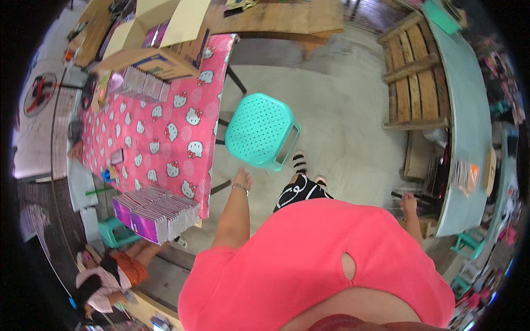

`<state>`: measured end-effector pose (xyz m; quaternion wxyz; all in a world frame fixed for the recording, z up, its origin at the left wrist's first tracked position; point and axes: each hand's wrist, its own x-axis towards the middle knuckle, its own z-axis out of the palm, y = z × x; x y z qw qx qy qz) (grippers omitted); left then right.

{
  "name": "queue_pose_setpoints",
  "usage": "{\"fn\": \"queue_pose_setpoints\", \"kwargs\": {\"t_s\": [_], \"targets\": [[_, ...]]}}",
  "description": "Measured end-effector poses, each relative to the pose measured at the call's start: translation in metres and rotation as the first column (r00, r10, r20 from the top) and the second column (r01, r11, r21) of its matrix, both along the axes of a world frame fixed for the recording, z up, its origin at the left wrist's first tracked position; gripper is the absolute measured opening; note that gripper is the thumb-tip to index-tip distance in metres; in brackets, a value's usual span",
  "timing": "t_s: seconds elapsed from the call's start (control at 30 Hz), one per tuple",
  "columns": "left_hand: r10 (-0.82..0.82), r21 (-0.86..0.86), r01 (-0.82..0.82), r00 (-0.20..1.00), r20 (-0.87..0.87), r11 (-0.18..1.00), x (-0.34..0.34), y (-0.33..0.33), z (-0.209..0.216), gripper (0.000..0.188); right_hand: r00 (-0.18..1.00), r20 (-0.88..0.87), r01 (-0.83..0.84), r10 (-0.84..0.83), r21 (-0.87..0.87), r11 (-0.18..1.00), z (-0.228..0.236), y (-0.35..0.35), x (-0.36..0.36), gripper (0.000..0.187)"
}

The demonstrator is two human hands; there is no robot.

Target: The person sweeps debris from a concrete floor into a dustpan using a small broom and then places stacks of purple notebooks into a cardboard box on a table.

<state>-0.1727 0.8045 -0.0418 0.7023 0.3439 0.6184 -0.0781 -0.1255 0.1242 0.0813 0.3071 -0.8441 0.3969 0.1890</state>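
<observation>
My left hand [243, 179] hangs just short of a turquoise plastic stool [259, 129], with a bracelet at the wrist. Its fingers are loosely apart and nothing shows in them. Out to the right, my right hand [409, 202] hangs low near the pale blue-green table [469, 127], its fingers slightly bent and holding nothing I can see. On the pink cartoon-print tablecloth [171, 132] to my left stand rows of thin purple-and-white packs [157, 209] at the near edge. Farther back, more such packs [144, 85] sit in front of an open cardboard box [171, 60].
At the lower left a person [113, 273] sits close to another turquoise stool [116, 231]. A wooden pallet [414, 69] leans by the right-hand table, which bears a small stack of packs [464, 176]. A fan [40, 95] stands far left; a wooden table [276, 19] is ahead.
</observation>
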Motion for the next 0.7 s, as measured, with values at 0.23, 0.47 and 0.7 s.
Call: {"fn": "queue_pose_setpoints", "kwargs": {"t_s": [0.23, 0.47, 0.7], "targets": [[0.236, -0.027, -0.236, 0.95, 0.205, 0.971, 0.055, -0.006, -0.033, 0.081, 0.883, -0.046, -0.459, 0.467, 0.125, 0.88, 0.001, 0.065, 0.129, 0.03], [0.515, -0.197, -0.476, 0.806, 0.292, 0.857, 0.064, 0.001, -0.064, 0.068, 0.39, -0.463, -0.768, 0.796, 0.313, 0.559, -0.013, 0.098, 0.22, 0.033], [0.69, -0.034, -0.689, 0.722, 0.053, 0.724, 0.034, -0.005, -0.043, 0.068, 0.705, -0.265, -0.535, 0.657, 0.409, 0.739, -0.073, 0.092, 0.355, 0.031]]}}
